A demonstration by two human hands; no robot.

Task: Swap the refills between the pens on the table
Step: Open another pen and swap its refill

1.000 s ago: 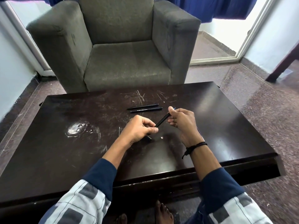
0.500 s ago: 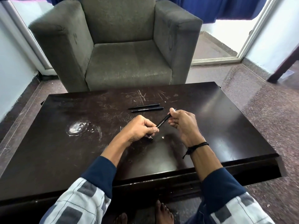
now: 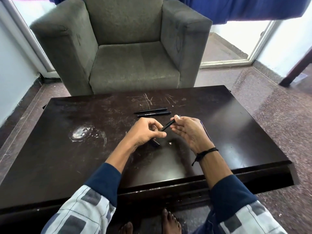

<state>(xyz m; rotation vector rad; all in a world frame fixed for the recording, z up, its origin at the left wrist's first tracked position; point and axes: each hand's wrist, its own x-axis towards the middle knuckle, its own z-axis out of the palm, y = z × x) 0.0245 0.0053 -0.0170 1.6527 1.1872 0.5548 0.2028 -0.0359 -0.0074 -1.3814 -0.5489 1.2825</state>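
Two black pens lie side by side past the middle of the table, toward its far edge. A third pen is held above the table's middle: the left hand curls round its lower end and the right hand pinches its upper end. No loose refill is visible, so the swap appears barely begun.

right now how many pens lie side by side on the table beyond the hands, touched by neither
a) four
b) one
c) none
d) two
d: the farther pen and the nearer pen lie side by side on the table, while the left hand and right hand grip only the held pen.
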